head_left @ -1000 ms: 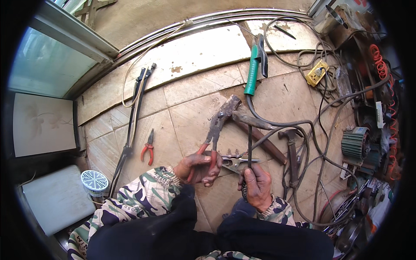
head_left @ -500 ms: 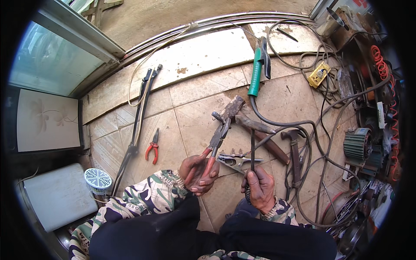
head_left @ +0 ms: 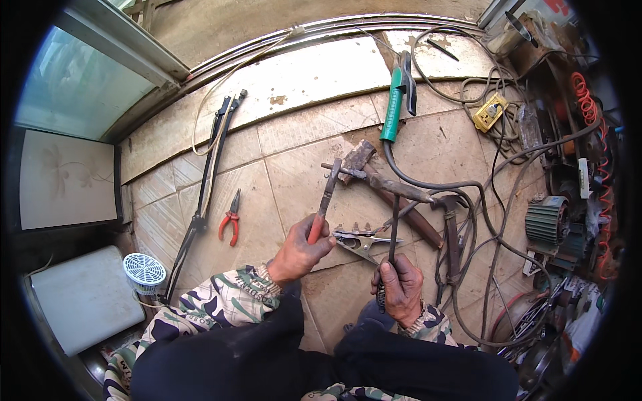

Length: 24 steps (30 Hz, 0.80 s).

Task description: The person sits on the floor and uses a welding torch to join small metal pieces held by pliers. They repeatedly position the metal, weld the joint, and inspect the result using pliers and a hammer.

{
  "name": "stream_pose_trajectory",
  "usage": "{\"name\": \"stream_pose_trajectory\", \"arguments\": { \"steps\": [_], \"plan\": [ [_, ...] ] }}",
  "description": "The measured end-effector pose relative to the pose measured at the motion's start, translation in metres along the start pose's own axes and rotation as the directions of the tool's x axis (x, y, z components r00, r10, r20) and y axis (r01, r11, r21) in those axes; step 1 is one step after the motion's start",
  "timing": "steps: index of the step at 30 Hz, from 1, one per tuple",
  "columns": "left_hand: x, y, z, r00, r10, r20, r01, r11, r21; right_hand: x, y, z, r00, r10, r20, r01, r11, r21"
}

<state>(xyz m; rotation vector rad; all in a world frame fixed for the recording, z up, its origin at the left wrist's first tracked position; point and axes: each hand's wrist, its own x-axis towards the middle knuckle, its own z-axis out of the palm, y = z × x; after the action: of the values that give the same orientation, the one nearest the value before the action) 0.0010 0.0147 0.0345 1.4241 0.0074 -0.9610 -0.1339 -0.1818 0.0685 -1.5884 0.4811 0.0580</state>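
My left hand point(head_left: 299, 252) is closed round the red handles of combination pliers point(head_left: 327, 200), whose jaws grip a short bolt-like metal piece point(head_left: 346, 171). In my closed right hand point(head_left: 400, 286) is a chipping hammer point(head_left: 395, 220) with a thin dark shaft and coiled grip. Its pointed head point(head_left: 400, 187) is beside the bolt-like piece; whether they touch I cannot tell. Below lies a heavy hammer point(head_left: 414, 221) with a brown handle, its blocky head partly behind the held pieces. A welding earth clamp point(head_left: 361, 246) rests on the tiles between my hands.
Red-handled needle-nose pliers point(head_left: 230, 220) and a folded black stand point(head_left: 212, 157) lie left. A green electrode holder point(head_left: 393, 110) lies ahead, its cable looping right. Another hammer point(head_left: 453, 240), a yellow socket box point(head_left: 490, 112) and a finned motor point(head_left: 546, 220) are to the right.
My left hand has turned from palm up to knuckles up, rolling the pliers and the bolt-like piece over. The chipping hammer's head has shifted slightly right.
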Motion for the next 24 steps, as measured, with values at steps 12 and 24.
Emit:
{"name": "stream_pose_trajectory", "arguments": {
  "steps": [12,24],
  "plan": [
    [0.002,-0.011,-0.002,0.883,0.409,-0.23,-0.219,0.794,0.567,-0.006,0.002,0.0,1.0,0.001,0.01,-0.001,1.0,0.001],
    [0.017,-0.027,-0.019,0.646,0.76,-0.069,-0.466,0.465,0.753,-0.007,0.007,-0.001,0.997,-0.069,0.026,0.068,0.997,0.02]
  ]
}}
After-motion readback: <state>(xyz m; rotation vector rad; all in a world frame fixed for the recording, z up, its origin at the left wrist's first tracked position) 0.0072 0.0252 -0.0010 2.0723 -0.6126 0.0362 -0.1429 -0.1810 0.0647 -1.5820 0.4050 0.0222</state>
